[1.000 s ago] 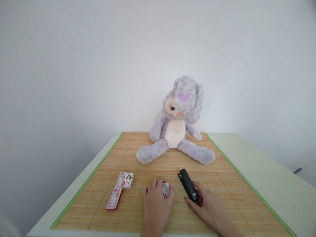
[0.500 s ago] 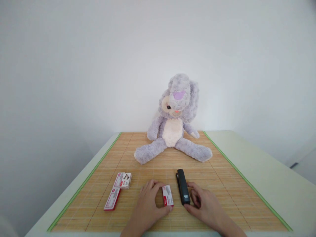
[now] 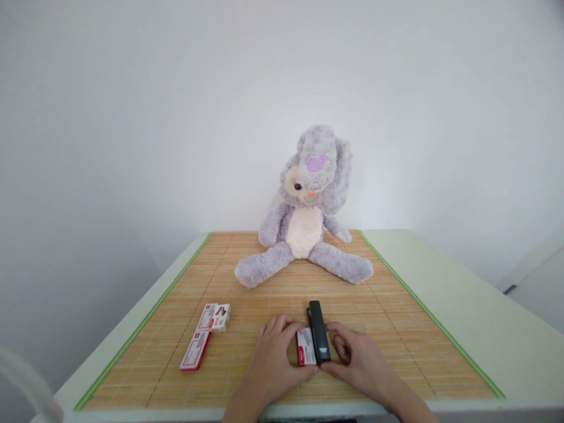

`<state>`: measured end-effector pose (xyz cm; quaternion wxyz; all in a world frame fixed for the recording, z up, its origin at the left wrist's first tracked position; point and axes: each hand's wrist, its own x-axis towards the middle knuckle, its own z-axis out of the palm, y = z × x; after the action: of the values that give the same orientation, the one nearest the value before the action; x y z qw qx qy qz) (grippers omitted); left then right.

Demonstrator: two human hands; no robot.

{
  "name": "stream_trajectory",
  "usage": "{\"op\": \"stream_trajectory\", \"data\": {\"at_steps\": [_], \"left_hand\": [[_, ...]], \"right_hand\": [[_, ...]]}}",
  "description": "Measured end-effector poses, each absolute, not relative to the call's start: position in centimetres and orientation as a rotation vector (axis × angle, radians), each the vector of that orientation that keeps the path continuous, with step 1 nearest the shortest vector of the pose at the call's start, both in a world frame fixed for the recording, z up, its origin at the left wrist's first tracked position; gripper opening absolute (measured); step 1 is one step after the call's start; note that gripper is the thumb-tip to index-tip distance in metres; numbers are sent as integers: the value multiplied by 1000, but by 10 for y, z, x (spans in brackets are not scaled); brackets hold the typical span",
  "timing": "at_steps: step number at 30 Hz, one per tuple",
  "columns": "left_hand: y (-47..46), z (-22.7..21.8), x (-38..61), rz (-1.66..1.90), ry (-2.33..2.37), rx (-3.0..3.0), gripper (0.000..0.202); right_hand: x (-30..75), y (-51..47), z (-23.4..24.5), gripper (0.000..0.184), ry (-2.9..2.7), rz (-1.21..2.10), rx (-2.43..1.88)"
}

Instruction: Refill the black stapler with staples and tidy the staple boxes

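A small red-and-white staple box [image 3: 306, 346] lies flat on the mat, and my left hand [image 3: 274, 358] holds it with the thumb at its near end and the fingers at its far end. Right beside it, the black stapler [image 3: 320, 333] points away from me, its long side against or very close to the box. My right hand [image 3: 359, 361] has thumb and forefinger on the stapler's right side and near end, the other fingers curled in. Further left are two flat red-and-white boxes [image 3: 194, 351] in a line and a small white box [image 3: 220, 318] with a dark picture, touching the far one.
A grey-purple plush rabbit [image 3: 305, 232] sits at the back of the bamboo mat [image 3: 247, 305], legs spread toward me. The green-edged mat covers much of a pale table [image 3: 445, 288], with a white wall [image 3: 176, 117] behind. Something pale and blurred [image 3: 30, 382] shows at lower left.
The gap between staple box and stapler has closed. My left hand has shifted the box right, and my right hand has moved the stapler left. The whole view has shifted slightly.
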<state>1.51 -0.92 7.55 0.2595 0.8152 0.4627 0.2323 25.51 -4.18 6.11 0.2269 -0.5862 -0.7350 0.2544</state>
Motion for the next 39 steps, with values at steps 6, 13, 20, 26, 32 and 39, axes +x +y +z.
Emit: {"op": "stream_trajectory", "data": {"at_steps": [6, 13, 20, 26, 32, 39], "left_hand": [[-9, 73, 17, 654, 1257, 2237, 62], [-8, 72, 16, 635, 1208, 2203, 76], [-4, 90, -42, 825, 1251, 1895, 60], [31, 74, -154, 1080, 1910, 1909, 45], [55, 46, -190, 715, 1921, 2105, 67], [62, 44, -180, 664, 1842, 2100, 66]], "right_hand": [[254, -43, 68, 49, -2029, 742, -1598], [254, -44, 64, 62, -2005, 714, -1601], [259, -46, 53, 86, -1967, 753, -1579], [260, -45, 53, 87, -1944, 782, -1588], [260, -44, 51, 89, -1919, 810, -1595], [260, -45, 52, 80, -1936, 807, -1554]]}}
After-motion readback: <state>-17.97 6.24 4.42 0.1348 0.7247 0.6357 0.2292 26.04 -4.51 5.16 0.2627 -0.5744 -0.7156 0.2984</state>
